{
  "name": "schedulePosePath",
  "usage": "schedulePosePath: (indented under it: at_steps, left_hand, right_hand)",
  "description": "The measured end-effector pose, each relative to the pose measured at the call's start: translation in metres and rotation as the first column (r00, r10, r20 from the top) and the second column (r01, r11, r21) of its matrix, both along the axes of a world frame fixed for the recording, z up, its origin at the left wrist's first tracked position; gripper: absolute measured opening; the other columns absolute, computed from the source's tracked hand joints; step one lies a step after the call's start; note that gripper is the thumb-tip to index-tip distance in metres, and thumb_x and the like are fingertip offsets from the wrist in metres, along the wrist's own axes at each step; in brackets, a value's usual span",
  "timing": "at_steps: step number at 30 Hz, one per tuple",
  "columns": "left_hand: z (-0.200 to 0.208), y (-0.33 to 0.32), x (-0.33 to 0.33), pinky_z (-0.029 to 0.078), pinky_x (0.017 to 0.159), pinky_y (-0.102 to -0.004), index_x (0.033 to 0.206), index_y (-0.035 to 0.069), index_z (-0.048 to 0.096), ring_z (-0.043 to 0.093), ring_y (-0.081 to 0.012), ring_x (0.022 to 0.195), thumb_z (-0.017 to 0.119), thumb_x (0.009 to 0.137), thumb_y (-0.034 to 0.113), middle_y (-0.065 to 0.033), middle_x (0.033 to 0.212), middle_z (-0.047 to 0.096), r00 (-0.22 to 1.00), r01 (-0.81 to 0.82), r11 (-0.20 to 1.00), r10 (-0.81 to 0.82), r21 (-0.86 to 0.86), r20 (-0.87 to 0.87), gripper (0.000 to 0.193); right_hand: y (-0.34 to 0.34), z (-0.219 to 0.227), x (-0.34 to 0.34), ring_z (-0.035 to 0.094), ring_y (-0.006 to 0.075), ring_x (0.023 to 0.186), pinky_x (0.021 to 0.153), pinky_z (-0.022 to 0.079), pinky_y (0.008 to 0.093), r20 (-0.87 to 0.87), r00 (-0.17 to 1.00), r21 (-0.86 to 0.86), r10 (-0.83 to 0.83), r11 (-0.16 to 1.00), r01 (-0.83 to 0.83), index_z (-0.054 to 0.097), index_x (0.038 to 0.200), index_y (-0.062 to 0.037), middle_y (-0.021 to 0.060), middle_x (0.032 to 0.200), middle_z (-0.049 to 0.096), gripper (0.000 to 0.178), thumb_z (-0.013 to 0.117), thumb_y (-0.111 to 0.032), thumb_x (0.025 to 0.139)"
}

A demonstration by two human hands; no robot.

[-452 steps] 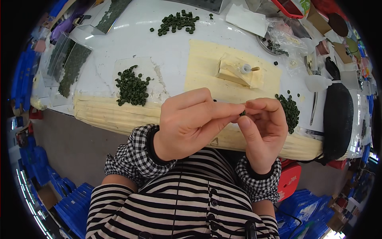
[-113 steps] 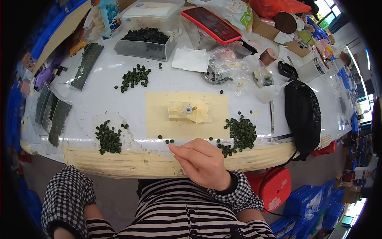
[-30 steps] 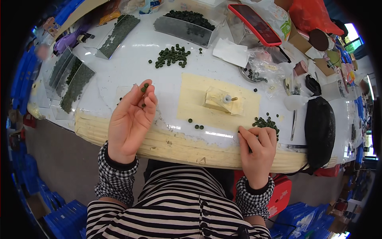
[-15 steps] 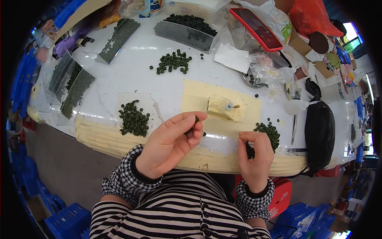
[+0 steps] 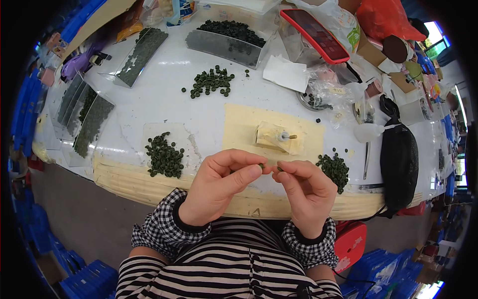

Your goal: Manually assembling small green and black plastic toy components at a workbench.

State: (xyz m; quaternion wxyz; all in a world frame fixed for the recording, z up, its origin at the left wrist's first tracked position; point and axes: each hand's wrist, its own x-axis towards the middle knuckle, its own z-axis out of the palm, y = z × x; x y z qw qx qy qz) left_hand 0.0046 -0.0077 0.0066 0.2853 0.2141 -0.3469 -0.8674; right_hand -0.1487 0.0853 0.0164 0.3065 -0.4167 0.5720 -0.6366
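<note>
My left hand [image 5: 218, 185] pinches a small dark green round piece [image 5: 261, 165] between thumb and forefinger. Close beside it, almost touching fingertip to fingertip, my right hand [image 5: 309, 195] grips another small dark green piece [image 5: 280, 169] the same way. Just beyond both hands, a cream-coated block [image 5: 266, 136] with a short brown-tipped peg [image 5: 292, 136] rests on a pale yellow sheet [image 5: 239, 119]. To the left of my left hand lies a pile of dark green pieces [image 5: 165, 158]; a second pile [image 5: 335, 171] is right beside my right hand.
Farther back are a loose scatter of green pieces [image 5: 211, 83] and a clear bin [image 5: 224, 47] filled with them. More clear trays [image 5: 94, 124] stand at left. A red-cased phone [image 5: 318, 37], white paper [image 5: 285, 74] and a black mesh pouch [image 5: 400, 164] lie toward the right.
My right hand has come left and up from beside the right pile to meet my left hand. My left hand has shifted slightly right, its fingertips now lower. The view has shifted a little.
</note>
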Motion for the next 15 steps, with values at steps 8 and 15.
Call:
schedulePosePath:
  at_steps: [8,15]
  left_hand:
    - [-0.003,0.006,-0.006,0.043,0.064,-0.0164,0.104,0.0,0.07,0.053,-0.0023,0.071,0.069,0.086,0.0,-0.0035,0.094,0.07,0.989,-0.091,0.955,0.121,-0.281,0.091,0.018]
    - [-0.009,0.007,-0.008,0.031,0.054,-0.0175,0.101,0.003,0.074,0.038,-0.0009,0.06,0.072,0.081,-0.004,0.0001,0.086,0.067,0.969,-0.162,0.855,0.233,-0.493,0.085,0.021]
  right_hand:
    - [-0.002,-0.007,-0.001,0.062,0.0144,0.09,0.081,0.05,0.0253,0.127,0.987,-0.049,0.102,0.994,-0.097,0.066,0.103,0.0039,0.009,0.095,0.065,0.017,0.066,0.006,0.086]
    - [-0.004,-0.01,0.006,0.062,0.0159,0.083,0.074,0.049,0.0256,-0.076,0.997,-0.093,-0.018,0.996,0.011,0.068,0.097,0.0037,0.01,0.091,0.065,0.015,0.068,0.006,0.082]
